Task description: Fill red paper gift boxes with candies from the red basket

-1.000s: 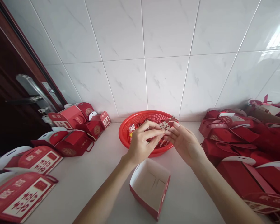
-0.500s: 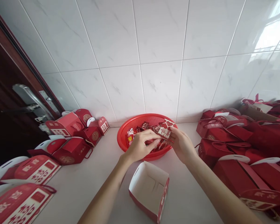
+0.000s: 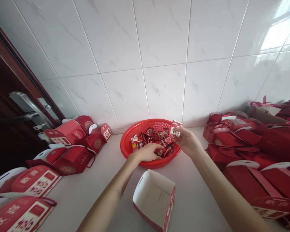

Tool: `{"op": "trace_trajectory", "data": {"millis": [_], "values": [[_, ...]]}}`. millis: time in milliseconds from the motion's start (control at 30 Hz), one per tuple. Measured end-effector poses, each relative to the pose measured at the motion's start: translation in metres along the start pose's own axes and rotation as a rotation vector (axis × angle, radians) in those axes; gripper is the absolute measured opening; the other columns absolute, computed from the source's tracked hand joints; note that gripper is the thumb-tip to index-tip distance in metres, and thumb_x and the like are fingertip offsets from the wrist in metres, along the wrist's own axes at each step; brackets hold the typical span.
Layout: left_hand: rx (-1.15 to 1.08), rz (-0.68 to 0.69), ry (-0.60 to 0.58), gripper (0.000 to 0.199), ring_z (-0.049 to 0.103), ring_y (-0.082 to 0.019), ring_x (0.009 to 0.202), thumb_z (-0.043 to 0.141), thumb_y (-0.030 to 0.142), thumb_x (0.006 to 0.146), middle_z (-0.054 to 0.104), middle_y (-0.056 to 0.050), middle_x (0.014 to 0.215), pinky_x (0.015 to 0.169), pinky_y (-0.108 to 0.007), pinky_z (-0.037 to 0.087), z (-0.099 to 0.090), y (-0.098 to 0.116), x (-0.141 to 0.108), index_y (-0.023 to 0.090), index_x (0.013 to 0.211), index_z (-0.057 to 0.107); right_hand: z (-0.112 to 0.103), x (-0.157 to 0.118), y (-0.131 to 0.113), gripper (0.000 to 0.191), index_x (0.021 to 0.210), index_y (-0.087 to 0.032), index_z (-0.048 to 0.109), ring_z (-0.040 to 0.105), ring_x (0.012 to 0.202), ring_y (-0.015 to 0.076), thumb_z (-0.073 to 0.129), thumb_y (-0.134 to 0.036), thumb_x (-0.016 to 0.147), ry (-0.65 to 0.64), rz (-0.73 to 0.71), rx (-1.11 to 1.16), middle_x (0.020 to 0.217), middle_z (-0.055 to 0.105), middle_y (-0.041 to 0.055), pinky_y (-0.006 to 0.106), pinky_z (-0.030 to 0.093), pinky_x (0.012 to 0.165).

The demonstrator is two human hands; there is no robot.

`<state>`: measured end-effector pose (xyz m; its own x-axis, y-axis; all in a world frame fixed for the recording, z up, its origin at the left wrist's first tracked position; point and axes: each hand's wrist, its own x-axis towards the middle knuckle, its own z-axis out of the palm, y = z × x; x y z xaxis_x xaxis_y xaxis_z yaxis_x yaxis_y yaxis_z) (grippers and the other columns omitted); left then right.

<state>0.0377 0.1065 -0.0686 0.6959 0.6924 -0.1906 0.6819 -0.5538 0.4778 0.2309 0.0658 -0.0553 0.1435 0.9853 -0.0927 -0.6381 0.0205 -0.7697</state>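
My right hand (image 3: 189,141) pinches a small white-and-red printed packet (image 3: 176,128) over the right rim of a red plastic basket (image 3: 126,137). Inside the basket lie many wrapped candies (image 3: 148,137), mostly red and brown. Low over these candies is my left hand (image 3: 146,153), thumb and forefinger apart around some of them; its other fingers are partly hidden. In front of the basket stands an open red paper box (image 3: 154,196) with a pale inside, and no contents show in it.
Red gift boxes (image 3: 73,158) with white lettering stand along the left. More red boxes (image 3: 241,174) crowd the right side. A tiled wall (image 3: 164,90) rises behind the basket, and a dark door with a metal handle (image 3: 26,100) is at far left.
My left hand has moved off the packet and down into the candies. The packet stays in my right hand, now turned more upright. The open box has not moved.
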Motion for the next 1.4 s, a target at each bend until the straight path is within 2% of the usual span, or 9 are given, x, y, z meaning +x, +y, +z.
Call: {"op": "trace_trajectory", "data": {"millis": [133,400,533,700,867,1000,1133,1233,1400], "values": [[0.125,-0.001,-0.086,0.049,0.066,-0.03,0.109,0.067,0.016,0.074,0.072,-0.009,0.12,0.093,-0.034,0.05,-0.001,-0.004,0.013,0.023,0.123,0.07,0.01,0.021,0.005,0.012,0.067,-0.02,0.065,0.064,0.065,0.0144,0.075,-0.019,0.062,-0.005,-0.033,-0.014,0.07,0.069,0.001,0.026,0.051,0.058],[0.293,-0.013,-0.159,0.065,0.066,-0.034,0.11,0.06,0.021,0.082,0.066,-0.016,0.128,0.087,-0.037,0.051,-0.002,0.006,0.021,0.024,0.146,0.052,0.009,0.05,0.024,0.015,0.062,-0.019,0.061,0.061,0.061,0.0131,0.075,-0.019,0.056,0.03,-0.054,-0.02,0.066,0.067,0.001,0.024,0.05,0.054],[0.327,-0.037,-0.21,0.052,0.07,-0.029,0.091,0.061,0.025,0.082,0.075,-0.011,0.107,0.076,-0.032,0.051,-0.001,0.016,0.035,0.025,0.134,0.062,0.007,0.051,0.026,0.015,0.062,-0.021,0.062,0.06,0.061,0.0141,0.074,-0.021,0.054,0.027,-0.056,-0.001,0.065,0.068,0.0007,0.024,0.05,0.052],[0.32,-0.074,-0.211,0.037,0.069,-0.03,0.089,0.066,0.022,0.076,0.076,-0.012,0.105,0.072,-0.032,0.049,0.002,0.022,0.05,0.02,0.113,0.07,0.005,0.052,0.027,0.016,0.064,-0.022,0.062,0.061,0.063,0.0141,0.074,-0.022,0.055,0.015,-0.076,0.011,0.066,0.068,-0.0004,0.025,0.051,0.054],[0.232,-0.12,-0.186,0.023,0.069,-0.026,0.079,0.068,0.012,0.066,0.076,-0.007,0.09,0.062,-0.028,0.047,-0.003,0.014,0.046,0.02,0.087,0.071,0.003,0.052,0.027,0.015,0.067,-0.022,0.061,0.061,0.063,0.0129,0.073,-0.022,0.058,0.0,-0.068,0.01,0.068,0.067,-0.0007,0.025,0.051,0.057],[0.133,-0.161,-0.079,0.021,0.069,-0.024,0.073,0.069,0.011,0.064,0.076,-0.006,0.085,0.055,-0.027,0.045,-0.012,0.007,0.037,0.019,0.083,0.071,0.004,0.051,0.026,0.014,0.066,-0.021,0.061,0.061,0.064,0.0128,0.073,-0.021,0.058,0.009,-0.06,0.031,0.068,0.067,-0.001,0.025,0.051,0.058],[0.002,-0.179,0.132,0.011,0.072,-0.022,0.076,0.067,0.024,0.077,0.077,-0.005,0.083,0.064,-0.027,0.05,-0.018,0.002,0.031,0.018,0.087,0.07,0.006,0.05,0.026,0.014,0.065,-0.021,0.062,0.059,0.064,0.0122,0.074,-0.02,0.056,0.026,-0.061,0.042,0.069,0.067,-0.001,0.023,0.049,0.055],[-0.058,-0.19,0.28,0.017,0.071,-0.022,0.074,0.059,0.03,0.087,0.076,-0.006,0.079,0.068,-0.029,0.05,-0.021,-0.001,0.03,0.018,0.081,0.069,0.006,0.05,0.027,0.014,0.064,-0.02,0.063,0.059,0.064,0.0123,0.074,-0.02,0.055,0.031,-0.069,0.042,0.067,0.066,-0.0008,0.023,0.049,0.054],[-0.109,-0.158,0.48,0.013,0.067,-0.024,0.076,0.063,0.026,0.083,0.073,-0.005,0.076,0.072,-0.031,0.046,-0.022,-0.003,0.03,0.019,0.072,0.066,0.006,0.048,0.027,0.012,0.061,-0.02,0.064,0.059,0.065,0.0131,0.074,-0.021,0.054,0.034,-0.095,0.027,0.066,0.066,-0.0004,0.023,0.05,0.054]]}}
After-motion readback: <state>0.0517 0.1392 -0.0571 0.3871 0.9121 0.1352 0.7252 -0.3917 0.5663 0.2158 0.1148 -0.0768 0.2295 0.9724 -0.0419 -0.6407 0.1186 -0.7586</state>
